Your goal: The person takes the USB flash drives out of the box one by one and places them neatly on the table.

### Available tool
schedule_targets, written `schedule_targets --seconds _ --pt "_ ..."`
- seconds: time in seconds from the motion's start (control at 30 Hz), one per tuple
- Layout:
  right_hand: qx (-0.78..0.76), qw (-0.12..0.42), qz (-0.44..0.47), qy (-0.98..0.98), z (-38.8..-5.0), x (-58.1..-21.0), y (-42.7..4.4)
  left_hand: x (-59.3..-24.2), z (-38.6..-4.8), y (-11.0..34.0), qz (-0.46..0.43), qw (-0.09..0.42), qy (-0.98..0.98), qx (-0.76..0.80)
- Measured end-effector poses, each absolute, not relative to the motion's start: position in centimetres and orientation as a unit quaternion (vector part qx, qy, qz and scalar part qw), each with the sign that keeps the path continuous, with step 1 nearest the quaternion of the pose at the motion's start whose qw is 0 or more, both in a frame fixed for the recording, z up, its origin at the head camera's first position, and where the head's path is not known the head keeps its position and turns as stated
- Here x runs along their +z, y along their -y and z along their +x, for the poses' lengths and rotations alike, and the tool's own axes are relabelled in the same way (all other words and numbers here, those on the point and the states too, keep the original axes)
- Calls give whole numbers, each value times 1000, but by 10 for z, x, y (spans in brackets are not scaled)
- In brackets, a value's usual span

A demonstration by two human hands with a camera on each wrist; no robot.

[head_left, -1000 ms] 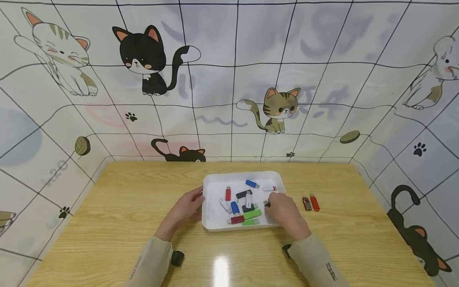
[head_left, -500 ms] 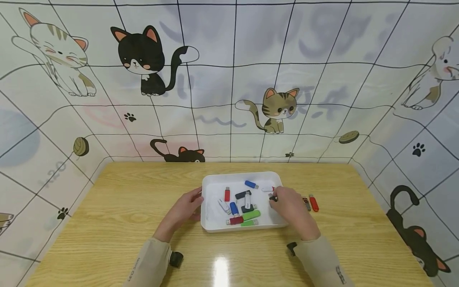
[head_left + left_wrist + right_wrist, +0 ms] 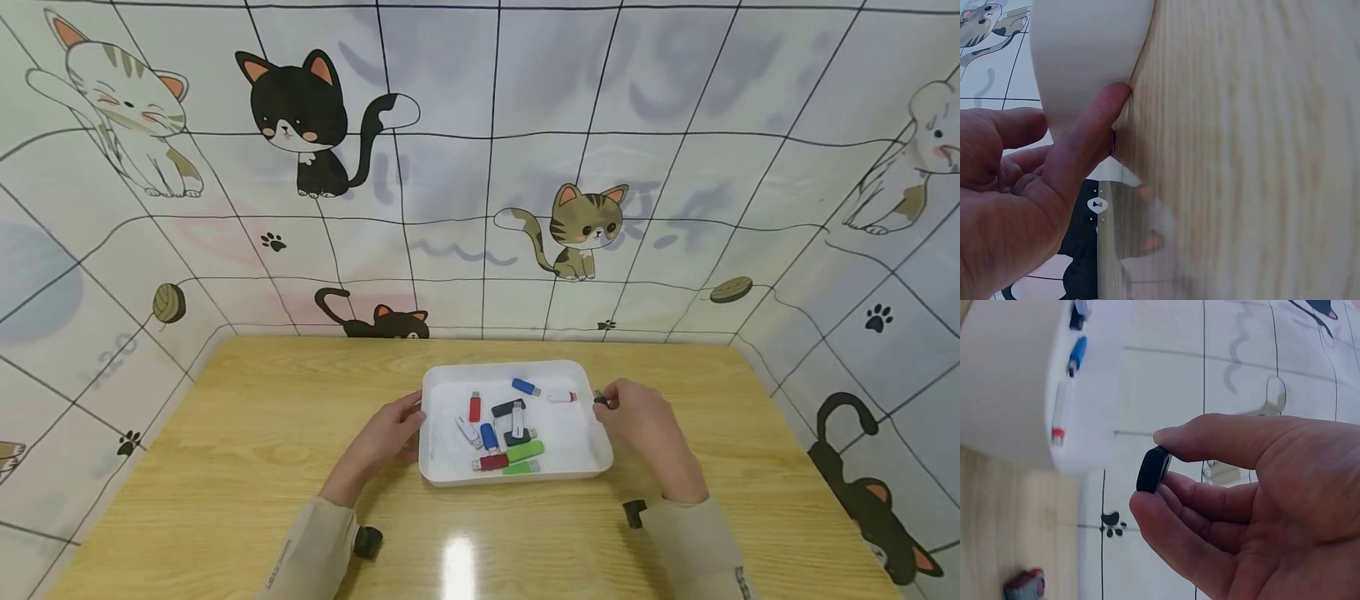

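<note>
Right-hand grip (image 3: 648,421) pinches a black USB stick (image 3: 1152,470) near the white tray (image 3: 577,446); left-hand grip (image 3: 384,435) holds the tray's left end.

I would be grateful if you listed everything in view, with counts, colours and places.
Tray: one, white, on the table
Table: one, light wood, before the wall covering
Blue USB sticks: two, blue, in tray
Red USB sticks: two, bright and dark red, in tray
Green USB sticks: two, green, in tray
White USB sticks: three, whitish, one red-ended, in tray
Dark USB sticks: two, blackish, in tray
Held stick: one, black, in right hand
Loose item: at least one, red and grey, on table
Wall covering: count unclear, whitish, behind and beside table
Printed cats: several, mixed colours, on wall covering
Sleeves: two, beige, on forearms
Hands: two, right holding stick, left at tray's left end
</note>
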State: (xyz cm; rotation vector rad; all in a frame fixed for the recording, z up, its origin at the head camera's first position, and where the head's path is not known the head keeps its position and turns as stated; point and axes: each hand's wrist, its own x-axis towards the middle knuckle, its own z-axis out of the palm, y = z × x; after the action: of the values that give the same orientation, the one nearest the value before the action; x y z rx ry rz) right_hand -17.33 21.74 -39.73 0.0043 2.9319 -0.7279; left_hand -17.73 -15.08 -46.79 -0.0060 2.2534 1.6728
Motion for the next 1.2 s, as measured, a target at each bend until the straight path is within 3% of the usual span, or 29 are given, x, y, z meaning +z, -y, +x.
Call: schedule_targets --seconds 0.27,1.2 --pt "-245 31 15 -969 -172 -390 -254 -466 -180 149 1 160 -802 576" --pt "-253 64 66 -963 -173 -396 -307 -467 -176 150 -1 162 -810 564"
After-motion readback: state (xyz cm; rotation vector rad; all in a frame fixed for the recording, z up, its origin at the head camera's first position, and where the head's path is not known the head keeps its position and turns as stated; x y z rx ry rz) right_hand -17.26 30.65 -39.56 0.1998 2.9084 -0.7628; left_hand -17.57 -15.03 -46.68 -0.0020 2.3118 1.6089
